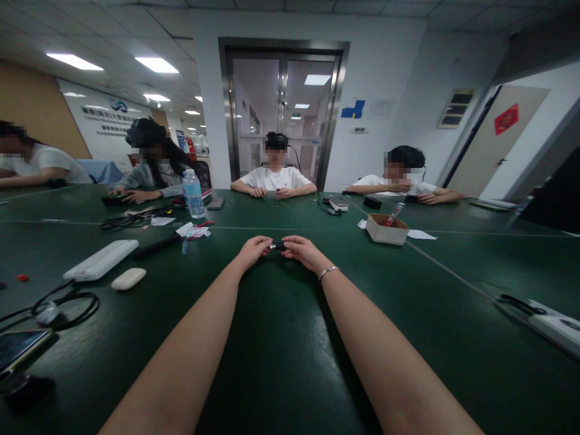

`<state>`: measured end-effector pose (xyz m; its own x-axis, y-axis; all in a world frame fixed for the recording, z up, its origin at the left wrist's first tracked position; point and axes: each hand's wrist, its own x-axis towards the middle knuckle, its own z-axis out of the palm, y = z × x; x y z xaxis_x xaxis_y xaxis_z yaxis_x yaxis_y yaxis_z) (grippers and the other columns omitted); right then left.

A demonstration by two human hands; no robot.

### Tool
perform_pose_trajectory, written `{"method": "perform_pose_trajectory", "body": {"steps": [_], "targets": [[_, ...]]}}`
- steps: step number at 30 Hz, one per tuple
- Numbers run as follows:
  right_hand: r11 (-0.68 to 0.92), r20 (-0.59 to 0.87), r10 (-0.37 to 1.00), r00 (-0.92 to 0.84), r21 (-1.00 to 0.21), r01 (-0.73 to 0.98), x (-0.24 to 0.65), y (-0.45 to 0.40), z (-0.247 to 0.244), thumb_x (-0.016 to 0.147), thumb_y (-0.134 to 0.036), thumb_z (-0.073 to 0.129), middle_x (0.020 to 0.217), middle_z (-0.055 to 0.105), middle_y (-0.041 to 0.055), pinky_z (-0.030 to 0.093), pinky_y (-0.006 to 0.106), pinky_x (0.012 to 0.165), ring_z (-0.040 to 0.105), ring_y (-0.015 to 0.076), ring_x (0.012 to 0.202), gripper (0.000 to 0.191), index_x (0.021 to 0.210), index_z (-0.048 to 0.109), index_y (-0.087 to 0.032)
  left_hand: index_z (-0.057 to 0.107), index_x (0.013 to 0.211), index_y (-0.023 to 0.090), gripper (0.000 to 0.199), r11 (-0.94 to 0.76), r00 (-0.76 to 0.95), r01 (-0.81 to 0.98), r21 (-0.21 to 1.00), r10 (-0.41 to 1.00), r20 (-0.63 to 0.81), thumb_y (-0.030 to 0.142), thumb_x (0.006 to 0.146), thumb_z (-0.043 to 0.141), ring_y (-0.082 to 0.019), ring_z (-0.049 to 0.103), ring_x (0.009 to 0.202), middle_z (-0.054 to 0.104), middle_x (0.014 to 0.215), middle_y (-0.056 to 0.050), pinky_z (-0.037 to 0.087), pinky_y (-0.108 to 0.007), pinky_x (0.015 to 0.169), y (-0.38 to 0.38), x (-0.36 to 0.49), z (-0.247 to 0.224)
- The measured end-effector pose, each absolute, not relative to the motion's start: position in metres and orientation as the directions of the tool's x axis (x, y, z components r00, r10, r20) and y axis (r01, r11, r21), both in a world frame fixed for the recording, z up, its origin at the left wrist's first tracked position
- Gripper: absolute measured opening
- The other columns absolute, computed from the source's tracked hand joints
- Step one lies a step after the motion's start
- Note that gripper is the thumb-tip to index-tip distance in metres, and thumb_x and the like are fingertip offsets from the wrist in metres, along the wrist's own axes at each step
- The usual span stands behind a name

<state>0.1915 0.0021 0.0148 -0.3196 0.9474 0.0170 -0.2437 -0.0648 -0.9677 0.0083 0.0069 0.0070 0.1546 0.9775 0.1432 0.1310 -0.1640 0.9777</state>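
Note:
Both my arms reach forward over the green table (281, 338). Between my fingertips is a small black object with a silver metal end (277, 246), too small to name for certain. My left hand (254, 251) pinches the silver end between thumb and fingers. On the other side, my right hand (305, 251), with a silver bracelet (328, 273) at its wrist, grips the black end. The fingers partly cover the object, which lies roughly level just above the tabletop.
To the left lie a white power bank (102, 260), a white oval case (128, 279), a black cable (67, 311) and a phone (22, 349). Farther off stand a water bottle (193, 194) and a small box (386, 233). Several people sit around the table.

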Motion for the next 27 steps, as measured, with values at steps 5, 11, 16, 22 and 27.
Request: {"method": "perform_pose_trajectory", "body": {"steps": [5, 11, 16, 22, 27], "targets": [[-0.058, 0.024, 0.946, -0.322, -0.969, -0.242, 0.1915, 0.0006, 0.0162, 0.081, 0.0, 0.054, 0.076, 0.064, 0.0072, 0.054, 0.015, 0.054, 0.065, 0.0116, 0.06, 0.016, 0.093, 0.058, -0.009, 0.061, 0.094, 0.013, 0.035, -0.198, 0.207, 0.175, 0.965, 0.965, 0.16, 0.034, 0.067, 0.064, -0.012, 0.052, 0.06, 0.061, 0.069, -0.004, 0.04, -0.024, 0.056, 0.0065, 0.0077, 0.0061], [-0.057, 0.023, 0.945, -0.326, -0.971, -0.234, 0.1917, 0.0019, 0.0168, 0.081, 0.0, 0.053, 0.079, 0.064, 0.0078, 0.055, 0.016, 0.056, 0.065, 0.0124, 0.062, 0.017, 0.094, 0.058, -0.009, 0.062, 0.092, 0.013, 0.032, -0.164, 0.192, 0.166, 0.972, 0.973, 0.131, 0.038, 0.072, 0.058, -0.011, 0.051, 0.058, 0.06, 0.068, -0.004, 0.04, -0.023, 0.055, 0.0044, 0.0083, 0.0082], [-0.059, 0.016, 0.947, -0.32, -0.973, -0.223, 0.191, 0.0007, 0.0171, 0.081, 0.0, 0.054, 0.079, 0.064, 0.0079, 0.054, 0.016, 0.055, 0.065, 0.0125, 0.062, 0.017, 0.094, 0.058, -0.009, 0.06, 0.094, 0.014, 0.026, -0.156, 0.162, 0.147, 0.977, 0.978, 0.131, 0.032, 0.075, 0.055, -0.009, 0.052, 0.058, 0.059, 0.075, -0.003, 0.041, -0.022, 0.054, 0.0046, 0.0106, 0.0084], [-0.054, 0.021, 0.948, -0.319, -0.973, -0.225, 0.1904, 0.0001, 0.0172, 0.081, 0.001, 0.053, 0.077, 0.064, 0.0073, 0.054, 0.016, 0.054, 0.065, 0.0126, 0.062, 0.017, 0.093, 0.058, -0.009, 0.059, 0.094, 0.014, 0.025, -0.145, 0.177, 0.141, 0.979, 0.977, 0.12, 0.029, 0.074, 0.057, -0.008, 0.05, 0.054, 0.057, 0.066, -0.001, 0.04, -0.02, 0.051, 0.006, 0.0102, 0.0077], [-0.058, 0.017, 0.948, -0.319, -0.973, -0.223, 0.1906, -0.0007, 0.0178, 0.081, 0.0, 0.053, 0.078, 0.064, 0.0074, 0.054, 0.016, 0.055, 0.065, 0.0127, 0.063, 0.016, 0.093, 0.058, -0.01, 0.059, 0.095, 0.013, 0.029, -0.118, 0.198, 0.153, 0.981, 0.976, 0.086, 0.034, 0.077, 0.053, -0.008, 0.048, 0.051, 0.057, 0.064, -0.002, 0.038, -0.02, 0.049, 0.0084, 0.0092, 0.0063]]}}
